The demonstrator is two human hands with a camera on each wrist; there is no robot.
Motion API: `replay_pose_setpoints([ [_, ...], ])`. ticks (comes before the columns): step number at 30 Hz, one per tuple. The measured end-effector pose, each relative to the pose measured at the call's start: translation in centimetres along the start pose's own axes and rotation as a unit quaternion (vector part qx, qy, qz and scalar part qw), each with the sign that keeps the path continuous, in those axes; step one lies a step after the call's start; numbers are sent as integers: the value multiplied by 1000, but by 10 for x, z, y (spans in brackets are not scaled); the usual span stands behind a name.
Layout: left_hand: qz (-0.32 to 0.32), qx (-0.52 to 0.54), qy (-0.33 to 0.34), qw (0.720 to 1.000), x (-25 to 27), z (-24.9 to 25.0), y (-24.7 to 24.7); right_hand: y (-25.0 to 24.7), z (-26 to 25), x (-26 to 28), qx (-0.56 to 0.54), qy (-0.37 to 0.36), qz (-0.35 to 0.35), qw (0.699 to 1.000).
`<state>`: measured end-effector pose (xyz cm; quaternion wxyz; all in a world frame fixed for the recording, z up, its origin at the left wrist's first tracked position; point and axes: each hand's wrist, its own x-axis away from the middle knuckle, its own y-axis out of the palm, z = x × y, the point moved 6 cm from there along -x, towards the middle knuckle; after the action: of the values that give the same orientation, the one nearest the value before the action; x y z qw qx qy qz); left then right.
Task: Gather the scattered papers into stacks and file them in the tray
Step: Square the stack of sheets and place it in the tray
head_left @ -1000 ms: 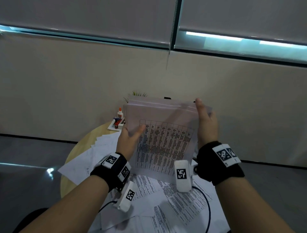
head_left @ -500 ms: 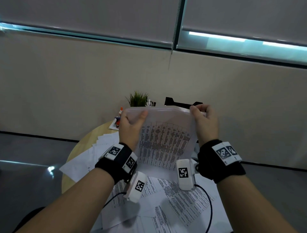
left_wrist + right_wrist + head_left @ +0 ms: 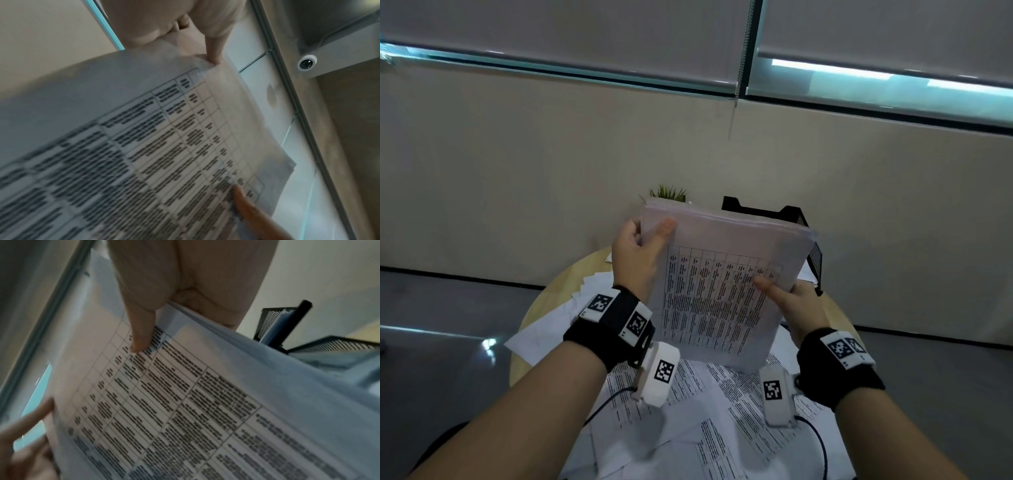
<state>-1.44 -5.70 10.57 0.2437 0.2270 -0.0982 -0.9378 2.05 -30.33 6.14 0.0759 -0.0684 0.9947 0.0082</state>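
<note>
The fingers (image 3: 631, 233) of the left hand (image 3: 637, 260) are curled behind the upper left corner of a stack of papers (image 3: 722, 284), with the thumb pressed on its front; the stack is pinched there. The right hand (image 3: 796, 308) grips the stack's right edge, thumb laid across the printed table, its fingers hidden behind the sheets. The stack is held tilted in the air above the desk (image 3: 558, 287), just in front of the tray.

The wall (image 3: 517, 171) behind is beige, and window blinds (image 3: 585, 34) are drawn above it. The round wooden desk is covered with scattered papers (image 3: 709, 428). At its far edge a black mesh tray (image 3: 813, 253) is seen, with what looks like paper inside in the right wrist view. A small green plant (image 3: 669, 192) is seen beside the tray.
</note>
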Motion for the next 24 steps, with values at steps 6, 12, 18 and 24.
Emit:
replay_pose_setpoints([
  [6,-65,-52,-134,988,22,-51,-10,-2,11,1,-44,7,6,999],
  [12,-64,-43,-209,975,49,-66,-6,-1,53,17,5,61,35,998],
  [18,-8,-15,-156,988,79,-48,-4,1,35,41,-76,7,95,993],
  [24,16,-14,-168,985,111,-57,-18,5,30,73,-36,-11,75,996],
])
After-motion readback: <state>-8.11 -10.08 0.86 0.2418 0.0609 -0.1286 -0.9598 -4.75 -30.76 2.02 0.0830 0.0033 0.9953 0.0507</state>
